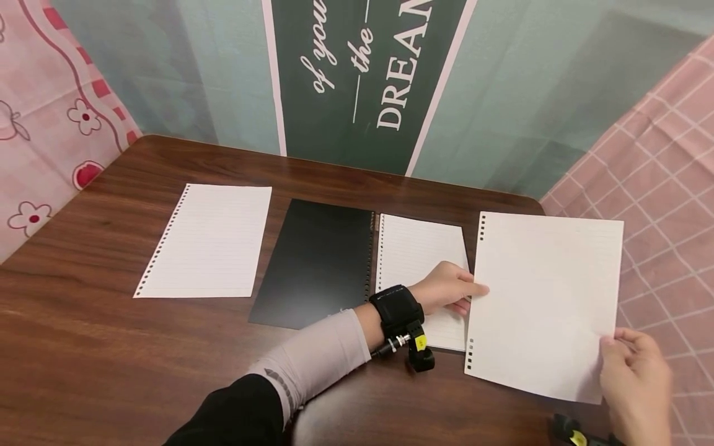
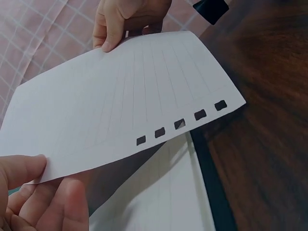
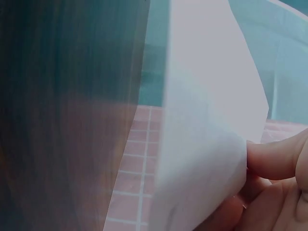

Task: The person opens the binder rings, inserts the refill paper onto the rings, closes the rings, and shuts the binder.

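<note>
Both hands hold up a loose sheet of lined paper (image 1: 546, 303) with punched holes along its left edge. My left hand (image 1: 449, 288) pinches that holed edge, thumb on top and fingers beneath. At the opposite edge, low on the right, my right hand (image 1: 638, 365) pinches the sheet between thumb and fingers. In the left wrist view the paper (image 2: 110, 96) is raised over the notebook's page stack (image 2: 163, 192). Below my left hand lies the open notebook, its black cover (image 1: 318, 266) turned to the left and its lined pages (image 1: 415, 248) on the right.
Another loose lined sheet (image 1: 206, 241) with holes lies on the brown wooden table (image 1: 72, 297), left of the black cover. A green cloth backdrop with lettering (image 1: 362, 80) hangs behind the table. Pink cloths hang at the left (image 1: 50, 111) and right (image 1: 669, 260).
</note>
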`<move>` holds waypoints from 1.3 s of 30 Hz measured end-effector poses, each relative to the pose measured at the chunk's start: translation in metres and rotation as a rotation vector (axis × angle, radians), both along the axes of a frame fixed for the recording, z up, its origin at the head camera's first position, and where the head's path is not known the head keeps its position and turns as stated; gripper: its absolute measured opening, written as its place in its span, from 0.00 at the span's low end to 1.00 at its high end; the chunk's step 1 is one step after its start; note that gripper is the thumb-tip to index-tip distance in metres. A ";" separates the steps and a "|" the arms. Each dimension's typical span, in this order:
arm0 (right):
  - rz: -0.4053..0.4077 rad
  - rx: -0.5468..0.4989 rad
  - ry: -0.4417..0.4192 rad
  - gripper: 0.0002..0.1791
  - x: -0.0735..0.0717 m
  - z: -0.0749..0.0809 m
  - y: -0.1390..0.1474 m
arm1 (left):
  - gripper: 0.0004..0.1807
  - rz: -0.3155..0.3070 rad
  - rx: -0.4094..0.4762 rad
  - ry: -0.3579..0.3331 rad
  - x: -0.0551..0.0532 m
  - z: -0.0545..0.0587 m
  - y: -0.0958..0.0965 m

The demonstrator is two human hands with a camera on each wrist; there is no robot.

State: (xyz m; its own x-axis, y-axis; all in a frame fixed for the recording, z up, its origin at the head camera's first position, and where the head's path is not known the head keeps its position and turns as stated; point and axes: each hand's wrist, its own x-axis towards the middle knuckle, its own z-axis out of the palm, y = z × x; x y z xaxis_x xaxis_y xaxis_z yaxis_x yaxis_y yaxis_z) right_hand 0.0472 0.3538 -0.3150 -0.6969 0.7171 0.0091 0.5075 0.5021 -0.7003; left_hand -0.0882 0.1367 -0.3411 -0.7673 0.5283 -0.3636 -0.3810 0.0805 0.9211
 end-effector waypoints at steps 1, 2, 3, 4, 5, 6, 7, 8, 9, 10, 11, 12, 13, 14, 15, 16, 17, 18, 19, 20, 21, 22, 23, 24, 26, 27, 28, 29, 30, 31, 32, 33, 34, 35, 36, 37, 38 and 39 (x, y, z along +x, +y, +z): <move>0.009 0.008 -0.005 0.17 -0.001 0.000 -0.001 | 0.08 0.006 0.000 -0.006 -0.001 0.000 -0.001; 0.014 0.011 -0.006 0.16 -0.001 0.000 -0.001 | 0.07 0.014 -0.001 -0.011 -0.002 0.000 -0.002; 0.020 0.008 -0.007 0.15 -0.002 0.000 -0.001 | 0.06 0.020 -0.002 -0.012 -0.003 0.000 -0.004; 0.030 0.008 -0.009 0.15 -0.002 0.000 -0.002 | 0.06 0.023 -0.003 -0.011 -0.004 0.000 -0.005; 0.041 0.007 -0.011 0.15 -0.003 0.000 -0.002 | 0.06 0.025 -0.001 -0.011 -0.005 -0.001 -0.007; 0.048 0.005 -0.012 0.15 -0.004 0.000 -0.003 | 0.07 0.025 -0.002 -0.009 -0.006 -0.001 -0.008; 0.052 0.004 -0.016 0.15 -0.005 0.000 -0.004 | 0.08 0.024 -0.003 -0.008 -0.007 -0.001 -0.010; 0.058 0.001 -0.018 0.15 -0.005 0.001 -0.005 | 0.09 0.026 -0.006 -0.006 -0.008 -0.001 -0.011; 0.067 0.003 -0.024 0.15 -0.007 0.001 -0.007 | 0.10 0.026 -0.008 -0.005 -0.008 -0.001 -0.013; 0.075 0.007 -0.028 0.16 -0.007 0.001 -0.007 | 0.11 0.021 -0.008 -0.001 -0.008 -0.001 -0.014; 0.082 0.004 -0.027 0.16 -0.008 0.002 -0.008 | 0.12 0.020 -0.010 0.003 -0.009 -0.001 -0.015; 0.090 -0.001 -0.021 0.16 -0.009 0.002 -0.009 | 0.12 0.020 -0.013 0.006 -0.010 -0.001 -0.017; 0.101 -0.003 -0.016 0.16 -0.010 0.002 -0.010 | 0.12 0.021 -0.014 0.007 -0.011 -0.001 -0.018; 0.112 -0.005 -0.009 0.16 -0.010 0.002 -0.010 | 0.11 0.023 -0.015 0.007 -0.012 -0.001 -0.020; 0.119 -0.007 0.000 0.16 -0.011 0.002 -0.011 | 0.11 0.021 -0.014 0.009 -0.013 -0.002 -0.022; 0.126 -0.010 0.013 0.15 -0.012 0.002 -0.012 | 0.10 0.021 -0.015 0.011 -0.015 -0.003 -0.023; 0.133 -0.005 0.022 0.15 -0.013 0.002 -0.013 | 0.09 0.025 -0.020 0.013 -0.016 -0.003 -0.024; 0.137 0.002 0.031 0.15 -0.014 0.002 -0.015 | 0.08 0.027 -0.022 0.015 -0.017 -0.004 -0.025; 0.143 0.009 0.037 0.15 -0.015 0.002 -0.016 | 0.08 0.027 -0.025 0.020 -0.018 -0.004 -0.027; 0.146 0.016 0.040 0.15 -0.016 0.002 -0.018 | 0.08 0.029 -0.029 0.025 -0.019 -0.004 -0.028; 0.148 0.018 0.044 0.15 -0.017 0.002 -0.019 | 0.08 0.030 -0.032 0.030 -0.020 -0.004 -0.029; 0.152 0.017 0.043 0.15 -0.018 0.002 -0.021 | 0.08 0.030 -0.037 0.036 -0.021 -0.005 -0.030; 0.157 0.013 0.042 0.16 -0.019 0.001 -0.022 | 0.07 0.031 -0.043 0.041 -0.022 -0.005 -0.031; 0.163 0.005 0.040 0.15 -0.021 0.001 -0.023 | 0.07 0.028 -0.045 0.044 -0.023 -0.005 -0.033; 0.176 -0.007 0.030 0.16 -0.023 0.000 -0.025 | 0.07 0.027 -0.052 0.049 -0.025 -0.005 -0.036; 0.181 -0.011 0.025 0.16 -0.024 0.000 -0.027 | 0.08 0.023 -0.057 0.052 -0.026 -0.005 -0.038; 0.186 -0.017 0.023 0.16 -0.025 0.000 -0.028 | 0.09 0.019 -0.060 0.054 -0.027 -0.005 -0.040; 0.196 -0.016 0.023 0.16 -0.026 -0.001 -0.029 | 0.08 0.017 -0.063 0.054 -0.028 -0.005 -0.042; 0.204 -0.007 0.020 0.16 -0.026 -0.001 -0.030 | 0.09 0.014 -0.064 0.052 -0.028 -0.005 -0.044; 0.213 0.002 0.019 0.16 -0.027 -0.001 -0.031 | 0.09 0.013 -0.064 0.051 -0.029 -0.005 -0.046; 0.223 0.008 0.021 0.16 -0.028 -0.001 -0.032 | 0.09 0.011 -0.065 0.051 -0.030 -0.005 -0.049; 0.233 0.021 0.020 0.15 -0.029 0.000 -0.033 | 0.09 0.010 -0.065 0.050 -0.031 -0.004 -0.051; 0.246 0.028 0.025 0.15 -0.030 0.000 -0.034 | 0.08 0.013 -0.066 0.048 -0.032 -0.004 -0.053; 0.259 0.047 0.025 0.15 -0.031 0.000 -0.035 | 0.08 0.017 -0.067 0.046 -0.033 -0.004 -0.055; 0.269 0.059 0.025 0.15 -0.032 0.000 -0.036 | 0.08 0.019 -0.070 0.046 -0.034 -0.004 -0.057; 0.280 0.063 0.028 0.15 -0.034 0.000 -0.037 | 0.07 0.021 -0.073 0.046 -0.035 -0.004 -0.059; 0.293 0.062 0.030 0.15 -0.035 0.000 -0.038 | 0.07 0.022 -0.078 0.048 -0.036 -0.004 -0.061; 0.306 0.061 0.029 0.15 -0.036 0.000 -0.039 | 0.07 0.023 -0.083 0.048 -0.037 -0.003 -0.063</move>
